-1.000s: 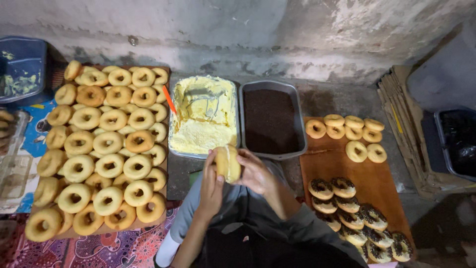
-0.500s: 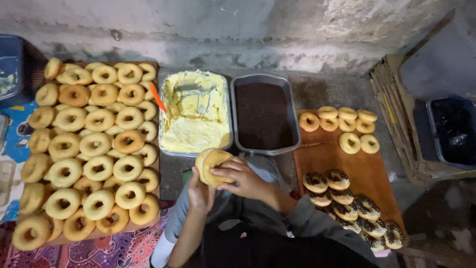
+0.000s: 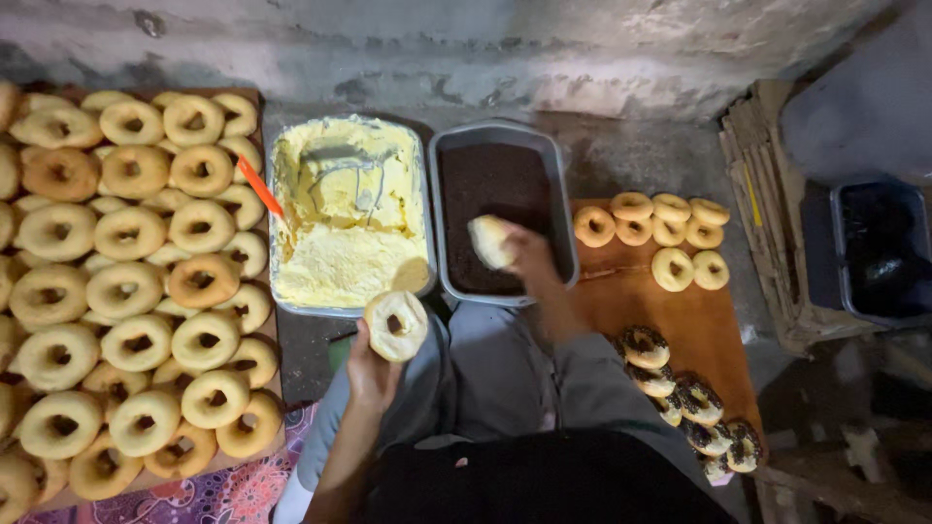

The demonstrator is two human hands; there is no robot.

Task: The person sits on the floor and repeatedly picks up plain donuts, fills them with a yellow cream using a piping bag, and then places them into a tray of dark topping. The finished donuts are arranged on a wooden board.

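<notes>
Most of the work is left, judging by how things lie: a large heap of plain, golden ring-shaped doughnuts (image 3: 136, 291) covers the brown board on the person's left, and a small cluster of plain rings (image 3: 670, 233) sits at the far end of the wooden board (image 3: 699, 330) on the right, while only one short row of dark sprinkle-coated doughnuts (image 3: 689, 403) lies finished at that board's near end. The doughnut in hand is split into two halves. The left hand (image 3: 374, 374) has its grip closed around the lower edge of one pale doughnut half (image 3: 395, 325), held cut face up just in front of the rectangular metal tray of yellow cream (image 3: 345, 218), where an orange-handled spatula (image 3: 260, 189) leans on the rim. The right hand (image 3: 529, 257) has its fingers clamped on the other doughnut half (image 3: 490, 243), which it holds over, or perhaps touching, the dark chocolate sprinkles in the grey rectangular tray (image 3: 500, 218); contact cannot be told. The two halves are well apart, one in each hand, above the person's grey-clad knees.
</notes>
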